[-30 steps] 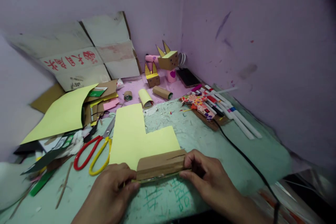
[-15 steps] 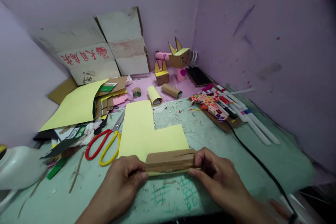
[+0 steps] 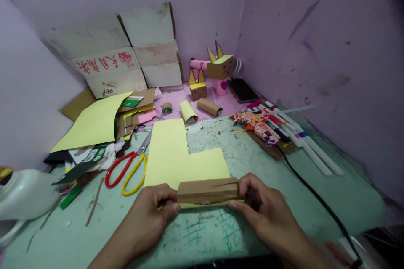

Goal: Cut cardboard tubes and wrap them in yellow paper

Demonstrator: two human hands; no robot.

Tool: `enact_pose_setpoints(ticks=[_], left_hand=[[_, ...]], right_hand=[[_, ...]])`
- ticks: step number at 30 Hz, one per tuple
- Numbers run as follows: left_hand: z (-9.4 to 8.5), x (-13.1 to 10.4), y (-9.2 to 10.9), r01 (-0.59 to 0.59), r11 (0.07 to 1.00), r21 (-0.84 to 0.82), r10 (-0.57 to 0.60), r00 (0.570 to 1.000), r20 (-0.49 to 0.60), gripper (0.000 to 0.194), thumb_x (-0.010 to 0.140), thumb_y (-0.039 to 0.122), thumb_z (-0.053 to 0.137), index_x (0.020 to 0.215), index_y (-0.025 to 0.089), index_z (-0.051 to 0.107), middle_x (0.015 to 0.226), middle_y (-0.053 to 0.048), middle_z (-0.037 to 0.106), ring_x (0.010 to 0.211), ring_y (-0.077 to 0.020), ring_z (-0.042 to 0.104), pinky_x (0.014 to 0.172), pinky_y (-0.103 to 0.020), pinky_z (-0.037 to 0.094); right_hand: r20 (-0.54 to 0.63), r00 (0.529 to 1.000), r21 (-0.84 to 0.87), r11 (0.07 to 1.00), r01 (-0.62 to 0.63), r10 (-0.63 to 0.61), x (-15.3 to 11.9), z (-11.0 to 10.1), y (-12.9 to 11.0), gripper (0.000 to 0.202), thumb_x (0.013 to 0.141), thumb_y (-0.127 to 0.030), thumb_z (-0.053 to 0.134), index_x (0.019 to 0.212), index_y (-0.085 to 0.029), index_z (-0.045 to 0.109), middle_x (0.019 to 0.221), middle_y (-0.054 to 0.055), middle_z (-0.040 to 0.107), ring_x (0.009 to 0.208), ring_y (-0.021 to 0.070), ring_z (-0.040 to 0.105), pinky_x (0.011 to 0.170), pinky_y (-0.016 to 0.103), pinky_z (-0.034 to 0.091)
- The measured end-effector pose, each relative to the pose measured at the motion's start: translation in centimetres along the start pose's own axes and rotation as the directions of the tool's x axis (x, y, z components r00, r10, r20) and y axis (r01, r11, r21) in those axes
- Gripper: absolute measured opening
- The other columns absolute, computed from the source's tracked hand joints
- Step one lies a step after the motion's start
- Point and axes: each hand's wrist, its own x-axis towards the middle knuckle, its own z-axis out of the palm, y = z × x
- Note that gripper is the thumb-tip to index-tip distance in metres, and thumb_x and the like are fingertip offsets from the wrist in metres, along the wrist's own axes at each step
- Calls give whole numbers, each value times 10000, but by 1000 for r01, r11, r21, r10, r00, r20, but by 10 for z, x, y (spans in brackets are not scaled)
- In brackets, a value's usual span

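Observation:
A brown cardboard roll [image 3: 206, 191], with a small tear along its top, lies across the near edge of an L-shaped sheet of yellow paper [image 3: 170, 151]. That near edge curls up along the roll's front side. My left hand [image 3: 154, 214] pinches the left end of the roll and the paper edge between thumb and fingers. At the other end my right hand [image 3: 260, 201] grips in the same way, thumb low on the paper and fingers bent over the cardboard. The roll's underside is hidden.
Scissors [image 3: 129, 172] with red and yellow handles lie left of the sheet. Behind stand cardboard animal heads [image 3: 198, 90] and short tubes [image 3: 210, 107]. Markers [image 3: 315, 151], a glue gun wrapped in patterned paper [image 3: 257, 126] and its black cable [image 3: 311, 199] occupy the right. Paper scraps [image 3: 91, 126] pile up left.
The view has shifted slightly, so the scene sits a little further right in the picture. Both hands keep their hold on the cardboard roll, with hardly any other change.

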Motion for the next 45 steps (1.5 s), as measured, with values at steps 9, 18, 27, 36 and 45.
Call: enact_pose_setpoints(ticks=[9, 18, 27, 36, 45], left_hand=[[-2, -3, 2, 26, 998, 51, -27, 999, 19, 72, 638, 229, 472, 594, 178, 499, 572, 53, 400, 581, -117, 387, 551, -236, 292], [2, -4, 5, 56, 967, 250, -39, 997, -72, 50, 616, 238, 521, 619, 190, 509, 624, 31, 481, 657, -158, 459, 591, -251, 307], [5, -6, 4, 77, 974, 213, -64, 995, -71, 66, 623, 246, 517, 595, 188, 504, 609, 26, 479, 671, -165, 465, 596, -255, 316], [5, -8, 3, 63, 982, 179, -57, 998, -39, 143, 626, 237, 532, 579, 198, 403, 627, 28, 457, 688, -164, 447, 614, -262, 312], [6, -8, 3, 92, 976, 198, -87, 996, -33, 121, 604, 222, 561, 610, 192, 444, 692, 16, 480, 720, -170, 448, 635, -267, 320]], right_hand=[[-12, 1000, 0, 1000, 2, -2, 0, -1, 0, 172, 750, -209, 537, 717, -235, 370, 530, -82, 415, 492, 107, 417, 468, 215, 294], [-13, 1000, 9, 1000, -1, 1, -1, -1, 1, 181, 755, -224, 544, 714, -235, 368, 538, -82, 419, 500, 107, 418, 471, 216, 300], [20, 1000, 60, 998, -1, 0, -1, -3, -1, 189, 741, -218, 554, 698, -229, 370, 561, -75, 421, 519, 106, 421, 478, 214, 311], [23, 999, 14, 1000, 24, -24, 0, -2, 0, 180, 757, -226, 535, 705, -232, 363, 545, -75, 418, 506, 108, 414, 466, 219, 298], [38, 998, -21, 999, 40, -40, -1, -3, 0, 191, 763, -200, 533, 718, -235, 350, 552, -79, 411, 508, 107, 412, 472, 216, 294]])
